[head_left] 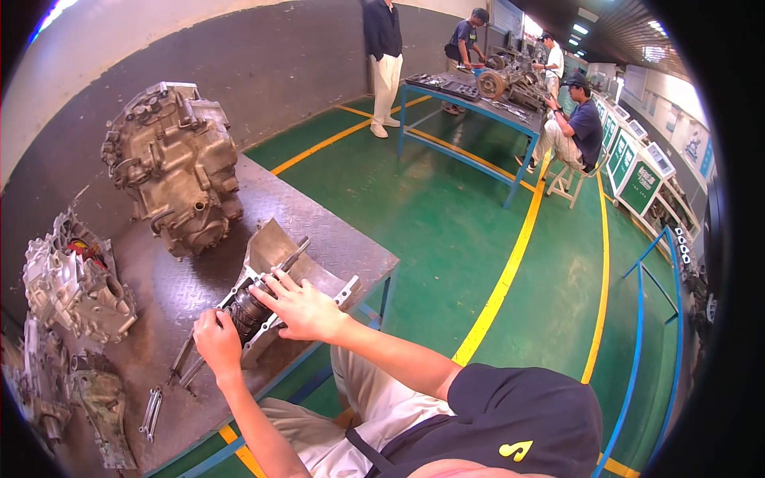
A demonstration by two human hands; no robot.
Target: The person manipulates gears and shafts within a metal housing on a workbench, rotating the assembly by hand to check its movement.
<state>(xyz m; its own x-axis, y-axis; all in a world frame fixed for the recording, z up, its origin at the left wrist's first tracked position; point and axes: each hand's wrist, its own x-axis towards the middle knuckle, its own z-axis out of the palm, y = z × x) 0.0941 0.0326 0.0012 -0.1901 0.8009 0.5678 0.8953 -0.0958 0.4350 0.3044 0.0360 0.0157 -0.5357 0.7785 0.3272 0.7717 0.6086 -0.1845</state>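
Note:
Half of a gearbox housing [275, 239] lies open on the metal-topped bench in front of me. A gear shaft [252, 309] with dark, ringed gears sits inside it, its thin end [296, 253] sticking out at the far right. My right hand [301, 307] rests on the gears from the right, fingers stretched out and apart. At the near left end of the shaft, my left hand [217, 341] is closed, with curled fingers against the shaft; the fingertips are partly hidden. Long thin rods [182, 360] lie beside my left hand.
A large gearbox [177, 171] stands behind the housing. Metal casings [80, 279] crowd the bench's left side, near some spanners [151, 413]. Across the green floor, several people are around a blue-framed table [478, 103] with machinery. A blue rail [637, 350] stands at right.

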